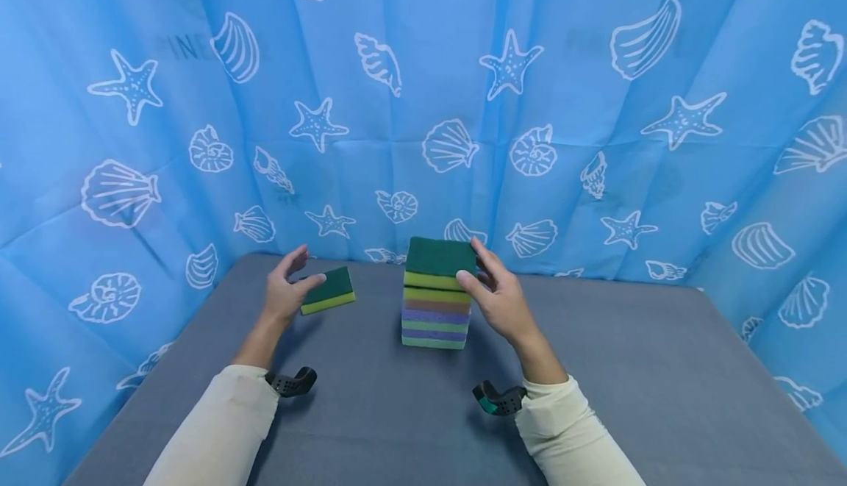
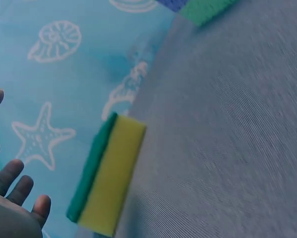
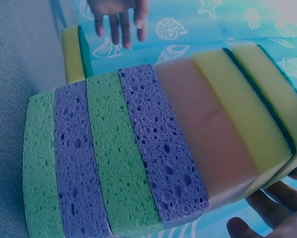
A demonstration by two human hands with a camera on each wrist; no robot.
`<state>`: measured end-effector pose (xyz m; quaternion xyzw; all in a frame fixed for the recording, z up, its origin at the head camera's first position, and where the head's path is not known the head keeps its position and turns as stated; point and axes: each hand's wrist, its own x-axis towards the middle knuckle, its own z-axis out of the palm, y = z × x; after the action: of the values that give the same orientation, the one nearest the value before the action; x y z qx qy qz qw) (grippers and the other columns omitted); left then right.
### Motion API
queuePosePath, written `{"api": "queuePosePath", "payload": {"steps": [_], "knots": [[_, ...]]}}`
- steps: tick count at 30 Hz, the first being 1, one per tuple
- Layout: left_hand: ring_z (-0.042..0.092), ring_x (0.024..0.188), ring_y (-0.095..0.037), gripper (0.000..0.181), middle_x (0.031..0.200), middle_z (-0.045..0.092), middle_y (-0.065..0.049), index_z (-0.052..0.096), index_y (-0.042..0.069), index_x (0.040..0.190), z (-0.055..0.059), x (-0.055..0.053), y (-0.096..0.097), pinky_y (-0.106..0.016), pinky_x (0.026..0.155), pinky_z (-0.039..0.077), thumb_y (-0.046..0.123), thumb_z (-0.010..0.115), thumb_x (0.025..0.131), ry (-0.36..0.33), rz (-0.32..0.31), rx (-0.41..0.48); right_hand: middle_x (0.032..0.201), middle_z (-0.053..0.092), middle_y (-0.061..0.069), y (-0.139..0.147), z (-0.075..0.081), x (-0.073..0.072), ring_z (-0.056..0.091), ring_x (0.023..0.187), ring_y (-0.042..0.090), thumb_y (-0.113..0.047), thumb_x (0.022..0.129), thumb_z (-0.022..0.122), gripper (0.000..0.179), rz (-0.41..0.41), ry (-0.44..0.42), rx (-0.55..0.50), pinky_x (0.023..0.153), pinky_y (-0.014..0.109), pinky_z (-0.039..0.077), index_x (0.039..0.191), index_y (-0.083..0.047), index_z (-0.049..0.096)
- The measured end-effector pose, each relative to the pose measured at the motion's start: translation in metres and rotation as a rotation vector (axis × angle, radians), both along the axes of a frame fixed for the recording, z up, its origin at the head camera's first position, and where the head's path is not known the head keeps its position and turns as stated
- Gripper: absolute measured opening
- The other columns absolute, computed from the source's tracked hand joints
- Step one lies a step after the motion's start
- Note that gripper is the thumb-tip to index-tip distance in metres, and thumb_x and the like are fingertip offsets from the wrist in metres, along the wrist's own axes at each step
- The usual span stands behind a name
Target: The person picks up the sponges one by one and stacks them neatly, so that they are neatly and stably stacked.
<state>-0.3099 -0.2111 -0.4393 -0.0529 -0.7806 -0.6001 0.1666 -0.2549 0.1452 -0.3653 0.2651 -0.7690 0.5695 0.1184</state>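
Observation:
A stack of sponges (image 1: 434, 317) stands upright on the grey table, with green and purple porous ones below. Above these come a brownish sponge (image 3: 203, 134) and two yellow ones with dark green scouring tops. My right hand (image 1: 499, 298) is at the upper right side of the stack, its fingertips right at the edge of the top sponge (image 1: 440, 258). To the left, one more yellow and green sponge (image 1: 329, 291) lies on the table. My left hand (image 1: 284, 291) hovers beside and above it, fingers spread and apart from it in the left wrist view.
A grey cloth-like surface covers the table (image 1: 629, 368). Behind it and at both sides hangs a blue curtain (image 1: 423, 89) printed with white shells and starfish. Black wrist devices (image 1: 291, 381) stick out from both sleeves.

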Motion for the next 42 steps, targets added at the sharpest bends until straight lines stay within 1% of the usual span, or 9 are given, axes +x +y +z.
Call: {"api": "queuePosePath", "payload": {"steps": [10, 18, 21, 27, 32, 36, 37, 39, 42], "knots": [[0.029, 0.135, -0.039, 0.071, 0.148, 0.034, -0.024, 0.033, 0.000, 0.149, -0.019, -0.001, -0.013, -0.053, 0.104, 0.029, 0.010, 0.071, 0.089, -0.093, 0.046, -0.040, 0.150, 0.025, 0.029, -0.001, 0.001, 0.000, 0.032, 0.133, 0.043, -0.001, 0.097, 0.053, 0.059, -0.003, -0.007, 0.012, 0.102, 0.059, 0.031, 0.148, 0.007, 0.026], [0.026, 0.136, -0.040, 0.075, 0.151, 0.029, -0.023, 0.027, 0.000, 0.151, -0.029, -0.001, -0.017, -0.055, 0.105, 0.027, 0.012, 0.069, 0.090, -0.174, 0.045, -0.052, 0.150, 0.025, 0.029, 0.000, 0.000, 0.001, 0.032, 0.133, 0.043, -0.002, 0.097, 0.053, 0.059, -0.007, -0.013, 0.012, 0.102, 0.057, 0.032, 0.148, 0.006, 0.026], [0.026, 0.136, -0.041, 0.076, 0.152, 0.027, -0.023, 0.026, 0.001, 0.152, -0.033, -0.001, -0.018, -0.055, 0.105, 0.028, 0.013, 0.069, 0.090, -0.200, 0.043, -0.067, 0.150, 0.025, 0.029, 0.000, -0.001, 0.000, 0.032, 0.133, 0.043, -0.001, 0.097, 0.053, 0.059, -0.005, -0.012, 0.008, 0.102, 0.057, 0.032, 0.148, 0.007, 0.026], [0.023, 0.137, -0.041, 0.080, 0.153, 0.023, -0.024, 0.021, 0.003, 0.153, -0.041, -0.003, -0.022, -0.056, 0.104, 0.029, 0.014, 0.069, 0.090, -0.267, 0.027, -0.061, 0.150, 0.025, 0.028, 0.000, 0.000, -0.001, 0.032, 0.133, 0.043, 0.000, 0.097, 0.053, 0.059, 0.001, -0.009, 0.008, 0.102, 0.057, 0.032, 0.148, 0.007, 0.026], [0.023, 0.137, -0.044, 0.082, 0.150, 0.024, -0.030, 0.018, 0.001, 0.153, -0.045, -0.006, -0.021, -0.054, 0.106, 0.028, 0.012, 0.068, 0.089, -0.318, 0.033, -0.086, 0.150, 0.026, 0.027, 0.000, 0.000, -0.001, 0.034, 0.132, 0.043, 0.001, 0.097, 0.053, 0.059, 0.010, -0.007, -0.002, 0.102, 0.056, 0.032, 0.148, 0.007, 0.026], [0.028, 0.133, -0.045, 0.081, 0.146, 0.028, -0.032, 0.017, -0.003, 0.152, -0.045, -0.008, -0.018, -0.053, 0.102, 0.033, 0.004, 0.066, 0.088, -0.334, 0.052, -0.106, 0.151, 0.026, 0.025, 0.003, -0.014, -0.013, 0.033, 0.134, 0.039, -0.002, 0.098, 0.053, 0.060, 0.019, 0.001, -0.014, 0.103, 0.055, 0.032, 0.150, 0.002, 0.025], [0.029, 0.133, -0.046, 0.081, 0.145, 0.029, -0.033, 0.017, -0.004, 0.152, -0.045, -0.008, -0.017, -0.053, 0.101, 0.035, 0.002, 0.066, 0.087, -0.339, 0.057, -0.109, 0.151, 0.026, 0.025, 0.004, -0.015, -0.013, 0.033, 0.134, 0.039, -0.002, 0.098, 0.053, 0.060, 0.022, -0.001, -0.017, 0.103, 0.055, 0.032, 0.150, 0.002, 0.025], [0.031, 0.132, -0.046, 0.080, 0.144, 0.030, -0.034, 0.017, -0.004, 0.152, -0.045, -0.008, -0.017, -0.053, 0.099, 0.036, 0.001, 0.065, 0.087, -0.353, 0.060, -0.115, 0.151, 0.026, 0.025, 0.004, -0.015, -0.013, 0.033, 0.134, 0.039, -0.002, 0.098, 0.054, 0.060, 0.025, 0.003, -0.020, 0.103, 0.055, 0.032, 0.150, 0.002, 0.025], [0.030, 0.132, -0.047, 0.080, 0.144, 0.029, -0.034, 0.017, -0.003, 0.152, -0.044, -0.008, -0.016, -0.053, 0.098, 0.038, 0.000, 0.065, 0.088, -0.371, 0.063, -0.115, 0.149, 0.027, 0.028, 0.001, -0.004, -0.004, 0.034, 0.133, 0.042, 0.000, 0.097, 0.053, 0.059, 0.023, -0.002, -0.016, 0.102, 0.056, 0.032, 0.149, 0.006, 0.025]]}}
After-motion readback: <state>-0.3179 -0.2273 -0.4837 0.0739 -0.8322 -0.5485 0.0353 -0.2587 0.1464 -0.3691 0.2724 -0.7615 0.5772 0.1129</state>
